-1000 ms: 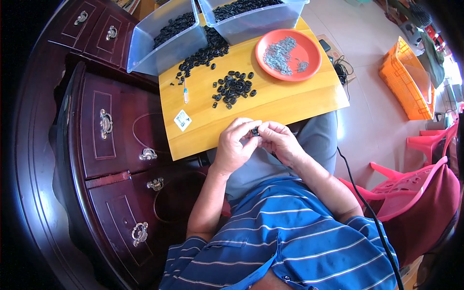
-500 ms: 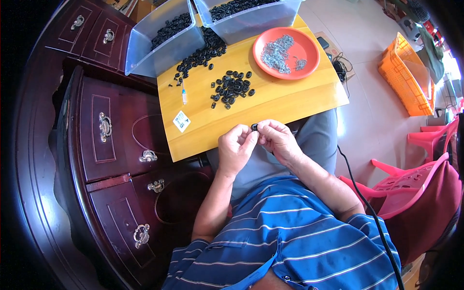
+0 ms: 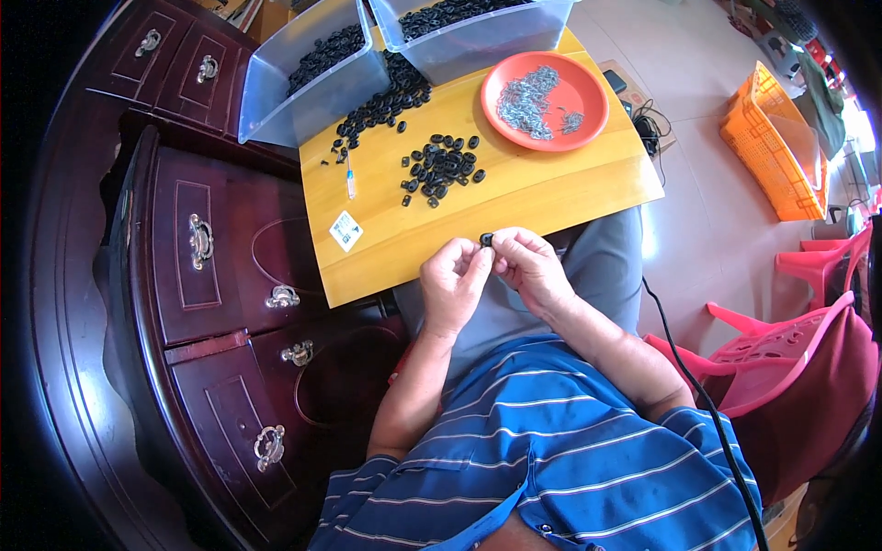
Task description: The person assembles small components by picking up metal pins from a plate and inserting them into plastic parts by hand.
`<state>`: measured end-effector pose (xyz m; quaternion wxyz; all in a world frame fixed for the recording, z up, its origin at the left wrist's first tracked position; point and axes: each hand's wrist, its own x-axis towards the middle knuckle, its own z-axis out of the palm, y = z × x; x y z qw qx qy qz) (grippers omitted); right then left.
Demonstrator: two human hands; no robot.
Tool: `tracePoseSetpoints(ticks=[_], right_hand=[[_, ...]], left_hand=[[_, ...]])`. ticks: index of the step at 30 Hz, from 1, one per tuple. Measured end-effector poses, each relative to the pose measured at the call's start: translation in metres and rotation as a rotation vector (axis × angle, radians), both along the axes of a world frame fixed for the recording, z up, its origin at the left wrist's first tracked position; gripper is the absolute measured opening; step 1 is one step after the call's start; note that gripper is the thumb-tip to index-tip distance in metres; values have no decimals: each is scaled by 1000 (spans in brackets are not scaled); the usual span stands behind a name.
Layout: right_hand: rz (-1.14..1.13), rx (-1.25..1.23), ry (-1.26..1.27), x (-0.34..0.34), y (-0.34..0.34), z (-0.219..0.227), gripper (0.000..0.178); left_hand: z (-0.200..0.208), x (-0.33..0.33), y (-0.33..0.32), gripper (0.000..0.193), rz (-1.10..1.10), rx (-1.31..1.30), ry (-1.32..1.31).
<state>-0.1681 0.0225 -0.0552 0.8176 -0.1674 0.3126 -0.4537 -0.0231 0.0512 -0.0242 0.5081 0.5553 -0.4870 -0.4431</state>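
A small black oval part [image 3: 487, 240] sits at the meeting fingertips of both hands, over my lap by the table's near edge. Thumb and fingers of my left hand [image 3: 456, 283] are pinched together at its left side. From the other side my right hand [image 3: 533, 268] pinches at the same part, its fingers hiding some of it. Beyond the hands, a loose group of similar black parts [image 3: 442, 172] lies on the yellow tabletop [image 3: 505, 202]. Small silvery metal pieces [image 3: 524, 101] lie in a red round dish [image 3: 594, 126] at the far right of the table.
Two clear plastic bins [image 3: 322, 110] of black parts stand at the back, with more parts [image 3: 390, 96] spilled beside them. A blue-and-white slim tool [image 3: 350, 184] and a white label [image 3: 345, 230] lie at left. Dark wooden drawers [image 3: 197, 239] flank the table; a black cable [image 3: 689, 372] hangs right.
My left hand has shifted slightly to the right, and the black part has moved and turned a little at the fingertips. Everything on the table stays put.
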Motion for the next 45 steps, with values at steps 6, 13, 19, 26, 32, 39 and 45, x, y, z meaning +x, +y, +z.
tracePoseSetpoints(ticks=[6, 13, 19, 26, 32, 39, 45], right_hand=[[17, -7, 3, -3, -1, -2, 11], [3, 6, 6, -2, 0, 2, 11], [37, -8, 10, -4, -2, 10, 10], [105, -32, 16, -14, -6, 9, 10], [154, -35, 39, -16, -6, 12, 10], [160, 7, 7, -15, -3, 12, 11], [154, 9, -23, -15, -1, 13, 13]], left_hand=[[-4, 0, 1, 11, 5, -8, -18], [-5, 2, 2, 12, -11, -35, -18], [-9, 5, 2, 11, -9, -47, -37], [11, 4, -3, 18, -17, -181, -223], [27, 11, -5, 31, -184, -290, -484], [27, 12, -7, 25, -179, -346, -534], [29, 15, -9, 23, -205, -333, -459]])
